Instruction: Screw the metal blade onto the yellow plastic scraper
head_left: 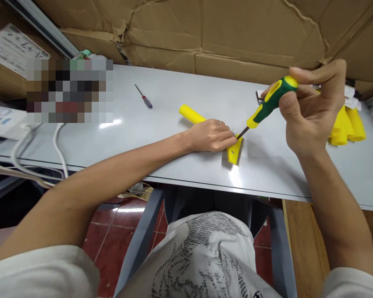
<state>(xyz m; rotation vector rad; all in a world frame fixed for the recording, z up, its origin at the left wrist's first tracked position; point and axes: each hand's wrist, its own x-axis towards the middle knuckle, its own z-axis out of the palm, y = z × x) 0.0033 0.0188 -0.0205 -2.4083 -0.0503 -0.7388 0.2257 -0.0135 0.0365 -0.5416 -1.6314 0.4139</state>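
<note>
My left hand (211, 135) is wrapped over a yellow scraper (191, 114) lying on the white table. Its round handle sticks out to the upper left, and its flat yellow head with a blade edge shows to the right of my fingers. In my right hand (313, 107) is a green and yellow screwdriver (272, 101), tilted, its handle end pinched by thumb and fingers. The shaft slants down to the left, and its tip meets the scraper head beside my left fingertips. Whether the tip sits in a screw is hidden.
A small screwdriver (145, 98) lies at the table's back left. Several yellow tubes (345, 126) are at the right. White cables (59, 149) run off the left side, near a blurred-out patch. Cardboard (236, 37) stands along the back edge of the table (118, 140).
</note>
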